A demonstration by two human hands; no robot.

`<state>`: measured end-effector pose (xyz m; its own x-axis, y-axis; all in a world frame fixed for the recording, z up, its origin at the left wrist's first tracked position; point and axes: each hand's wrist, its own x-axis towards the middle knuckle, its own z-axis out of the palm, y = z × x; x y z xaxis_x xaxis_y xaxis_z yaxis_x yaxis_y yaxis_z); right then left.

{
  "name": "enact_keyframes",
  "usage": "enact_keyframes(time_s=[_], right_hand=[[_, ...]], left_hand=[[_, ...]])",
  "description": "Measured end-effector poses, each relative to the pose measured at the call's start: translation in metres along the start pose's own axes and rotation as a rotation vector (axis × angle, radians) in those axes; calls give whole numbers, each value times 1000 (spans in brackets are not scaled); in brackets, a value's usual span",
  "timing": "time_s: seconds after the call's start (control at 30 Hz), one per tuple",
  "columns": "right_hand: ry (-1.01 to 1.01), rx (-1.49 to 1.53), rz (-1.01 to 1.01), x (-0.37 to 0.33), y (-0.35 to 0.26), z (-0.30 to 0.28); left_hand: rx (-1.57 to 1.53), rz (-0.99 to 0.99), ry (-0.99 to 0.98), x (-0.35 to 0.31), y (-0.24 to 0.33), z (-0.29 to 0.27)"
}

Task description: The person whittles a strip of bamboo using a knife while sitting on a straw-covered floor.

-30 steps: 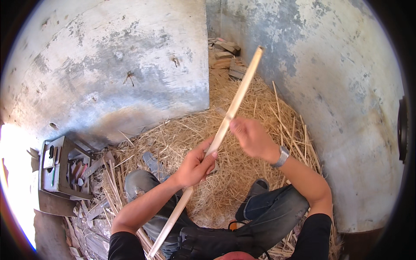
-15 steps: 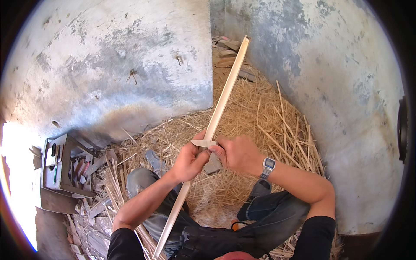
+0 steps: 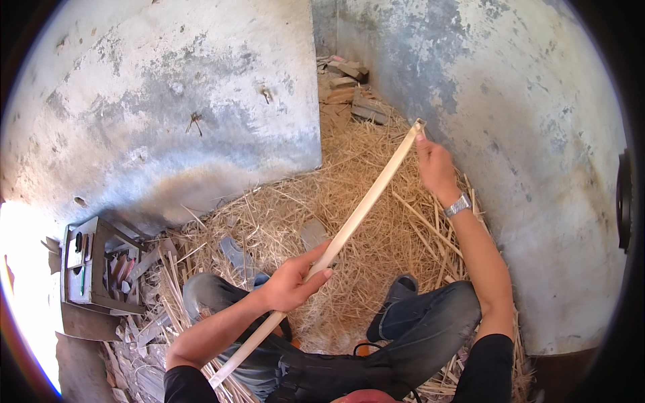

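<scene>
A long, pale strip of split bamboo or wood slants from my lap up to the far right. My left hand is closed around it at mid-length, with the thumb along its upper side. At its far end, my right hand is closed, the thumb at the tip of the strip. The knife seen in that hand a moment earlier is mostly hidden there; only a small edge shows by the tip. A metal watch sits on my right wrist.
Straw-like shavings cover the floor between my bent legs and the walls. A grey flat block and a grey curved piece lie on them. Bricks are piled in the far corner. A wooden box with tools stands at left.
My right hand has moved from beside my left hand to the strip's far end. The strip has shifted toward me and leans further right. My left hand still grips it, slightly nearer to me.
</scene>
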<state>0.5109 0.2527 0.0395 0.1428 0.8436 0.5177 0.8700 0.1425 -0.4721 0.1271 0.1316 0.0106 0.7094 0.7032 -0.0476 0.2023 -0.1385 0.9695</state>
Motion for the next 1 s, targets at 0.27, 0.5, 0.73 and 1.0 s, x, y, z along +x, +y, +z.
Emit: enact_keyframes(time_s=[0.27, 0.5, 0.73, 1.0], right_hand=[[-464, 192, -350, -83, -113, 28], [-380, 155, -129, -57, -96, 12], [-84, 241, -60, -23, -33, -6], [-308, 223, -152, -58, -95, -1]], left_hand=[[-145, -85, 124, 1, 10, -16], [-48, -26, 153, -6, 7, -14], [-32, 7, 34, -9, 13, -17], [-366, -63, -22, 6, -2, -14]])
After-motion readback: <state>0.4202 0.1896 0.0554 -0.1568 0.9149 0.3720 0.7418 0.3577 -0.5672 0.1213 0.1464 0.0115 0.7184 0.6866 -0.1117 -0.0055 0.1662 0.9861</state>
